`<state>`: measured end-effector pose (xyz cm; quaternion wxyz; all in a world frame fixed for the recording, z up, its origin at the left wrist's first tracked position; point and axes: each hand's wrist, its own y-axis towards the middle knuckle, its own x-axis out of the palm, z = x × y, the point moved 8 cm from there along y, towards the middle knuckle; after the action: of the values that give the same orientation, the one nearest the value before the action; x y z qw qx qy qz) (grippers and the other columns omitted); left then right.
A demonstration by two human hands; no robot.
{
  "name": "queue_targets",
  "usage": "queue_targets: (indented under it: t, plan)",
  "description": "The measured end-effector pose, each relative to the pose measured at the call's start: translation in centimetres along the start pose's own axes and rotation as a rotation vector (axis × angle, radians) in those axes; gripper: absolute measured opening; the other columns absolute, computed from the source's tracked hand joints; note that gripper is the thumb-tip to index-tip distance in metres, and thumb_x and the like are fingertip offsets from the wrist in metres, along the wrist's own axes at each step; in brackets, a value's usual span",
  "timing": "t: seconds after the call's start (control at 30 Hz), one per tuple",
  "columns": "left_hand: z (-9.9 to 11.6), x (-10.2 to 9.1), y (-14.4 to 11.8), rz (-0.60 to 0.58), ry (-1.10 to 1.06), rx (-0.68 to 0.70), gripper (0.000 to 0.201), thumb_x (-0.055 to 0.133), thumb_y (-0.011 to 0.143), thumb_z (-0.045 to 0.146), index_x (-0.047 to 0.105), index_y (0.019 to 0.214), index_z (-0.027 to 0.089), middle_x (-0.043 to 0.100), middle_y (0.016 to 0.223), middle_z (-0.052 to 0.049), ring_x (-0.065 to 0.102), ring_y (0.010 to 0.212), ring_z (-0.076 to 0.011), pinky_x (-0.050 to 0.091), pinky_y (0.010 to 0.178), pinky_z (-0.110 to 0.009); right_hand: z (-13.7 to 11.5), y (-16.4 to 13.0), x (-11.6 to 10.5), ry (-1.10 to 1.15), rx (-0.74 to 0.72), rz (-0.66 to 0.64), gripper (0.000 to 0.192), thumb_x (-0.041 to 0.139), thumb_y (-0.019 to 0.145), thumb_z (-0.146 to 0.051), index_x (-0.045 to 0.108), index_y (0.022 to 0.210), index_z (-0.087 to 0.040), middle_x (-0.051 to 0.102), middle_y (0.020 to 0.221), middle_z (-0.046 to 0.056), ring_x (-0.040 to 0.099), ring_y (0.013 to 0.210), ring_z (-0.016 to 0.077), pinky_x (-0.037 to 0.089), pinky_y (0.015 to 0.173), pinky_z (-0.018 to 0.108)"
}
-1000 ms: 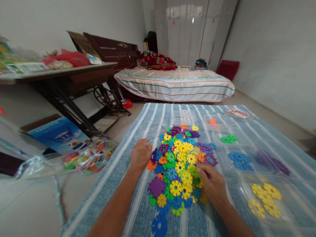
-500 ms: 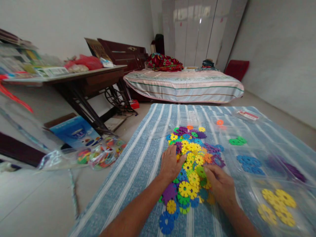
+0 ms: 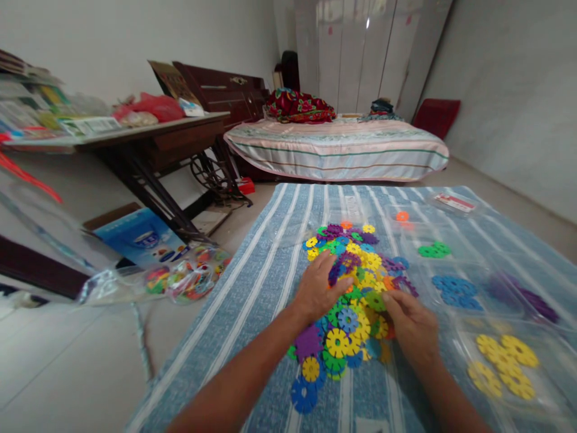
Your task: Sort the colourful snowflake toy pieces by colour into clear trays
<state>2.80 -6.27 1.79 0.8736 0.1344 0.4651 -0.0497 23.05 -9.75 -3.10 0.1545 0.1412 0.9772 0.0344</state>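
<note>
The step in hand looked to be picking through the pile of slotted plastic discs (image 3: 360,325), which lay heaped between the hands near the middle of the striped cloth (image 3: 252,270), trailing towards its near edge. The next move, as I judged it, called for a secure pinch on a single piece and a clean lift — the discs overlapped, and their notches could catch. The right hand (image 3: 415,328) was closed in a pinch on a green disc (image 3: 375,300) at the pile's right side. The left hand (image 3: 317,290) lay half open over the pile's left side, thumb apart from the fingers, beside a purple piece (image 3: 349,261); whether it gripped anything I could not tell. Along the cloth's right edge stood clear trays (image 3: 547,382) — the nearest held yellow discs (image 3: 500,361), another blue ones (image 3: 457,293) — and near the far right corner lay a labelled box (image 3: 455,202).
</note>
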Motion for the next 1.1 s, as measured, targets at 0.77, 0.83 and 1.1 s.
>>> queue_targets:
  t: [0.77, 0.83, 1.1]
  plan:
    - [1.9, 5.2, -5.7, -0.095, 0.179, 0.302, 0.085, 0.054, 0.077, 0.059, 0.021, 0.142, 0.014, 0.023, 0.149, -0.02, 0.016, 0.139, -0.0326, 0.025, 0.109, -0.054, -0.8, 0.2, -1.1, 0.189, 0.15, 0.104, 0.035, 0.066, 0.062, -0.049, 0.068, 0.072, -0.016, 0.066, 0.062, 0.001, 0.059, 0.056, 0.0168, 0.048, 0.051, 0.026]
    - [2.5, 5.7, -5.0, -0.092, 0.164, 0.305, 0.085, 0.055, 0.076, 0.059, 0.025, 0.14, 0.013, 0.026, 0.148, -0.021, 0.017, 0.138, -0.0331, 0.024, 0.108, -0.055, -0.7, 0.3, -1.4, 0.201, 0.153, 0.131, 0.036, 0.067, 0.062, -0.049, 0.068, 0.074, -0.016, 0.067, 0.064, 0.001, 0.06, 0.058, 0.0173, 0.048, 0.052, 0.026]
    - [1.5, -1.4, -2.3, 0.183, 0.262, 0.362, 0.054, 0.045, 0.087, 0.042, 0.035, 0.133, 0.015, 0.041, 0.14, -0.016, 0.031, 0.134, -0.0267, 0.028, 0.107, -0.049, -0.2, 0.5, -1.7, 0.165, 0.12, 0.132, 0.035, 0.067, 0.064, -0.048, 0.07, 0.077, -0.016, 0.069, 0.07, 0.002, 0.062, 0.066, 0.019, 0.05, 0.06, 0.028]
